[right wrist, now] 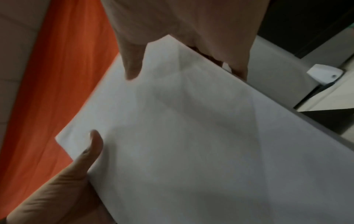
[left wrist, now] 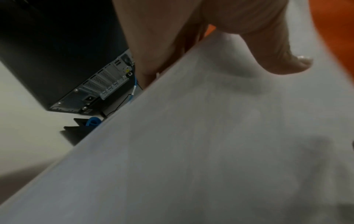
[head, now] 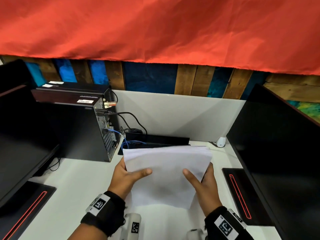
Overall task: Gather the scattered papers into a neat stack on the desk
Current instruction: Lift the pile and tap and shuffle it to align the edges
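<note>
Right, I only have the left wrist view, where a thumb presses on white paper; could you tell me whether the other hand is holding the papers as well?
Observer: Yes. In the head view the right hand grips the right edge of the stack of papers with its thumb on top. It is opposite the left hand, which grips the left edge.
Operator: Thank you. Are the sheets squared up?
Observer: Not fully. The head view shows the sheet edges slightly fanned at the stack's far right corner.
</note>
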Action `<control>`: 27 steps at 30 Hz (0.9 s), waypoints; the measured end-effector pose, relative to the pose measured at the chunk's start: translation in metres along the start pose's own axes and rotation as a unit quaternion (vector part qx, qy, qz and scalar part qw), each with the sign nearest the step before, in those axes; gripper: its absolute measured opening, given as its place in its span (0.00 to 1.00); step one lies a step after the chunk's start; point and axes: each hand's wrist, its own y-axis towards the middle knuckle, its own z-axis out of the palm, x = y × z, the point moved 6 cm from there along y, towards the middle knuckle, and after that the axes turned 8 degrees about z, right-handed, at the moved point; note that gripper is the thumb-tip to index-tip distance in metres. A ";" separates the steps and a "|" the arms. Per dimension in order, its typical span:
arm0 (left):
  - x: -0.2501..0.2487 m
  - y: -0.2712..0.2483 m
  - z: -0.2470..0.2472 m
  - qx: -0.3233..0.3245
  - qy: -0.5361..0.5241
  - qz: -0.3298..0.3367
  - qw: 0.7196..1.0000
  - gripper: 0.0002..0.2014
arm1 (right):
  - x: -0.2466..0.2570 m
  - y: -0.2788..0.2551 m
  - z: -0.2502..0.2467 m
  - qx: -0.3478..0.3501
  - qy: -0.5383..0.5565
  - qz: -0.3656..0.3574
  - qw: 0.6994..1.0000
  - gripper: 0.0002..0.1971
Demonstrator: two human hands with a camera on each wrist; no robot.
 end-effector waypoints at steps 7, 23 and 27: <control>0.017 -0.003 -0.007 0.001 0.004 -0.036 0.999 0.35 | -0.019 0.013 -0.008 -0.010 -0.017 0.062 0.998 0.30; 0.010 0.000 -0.010 -0.081 0.058 -0.008 0.995 0.10 | 0.009 0.009 0.036 -0.009 -0.058 -0.016 0.998 0.16; 0.005 0.001 0.000 -0.073 0.080 -0.004 0.994 0.15 | 0.022 0.000 0.048 0.019 -0.116 -0.079 0.990 0.21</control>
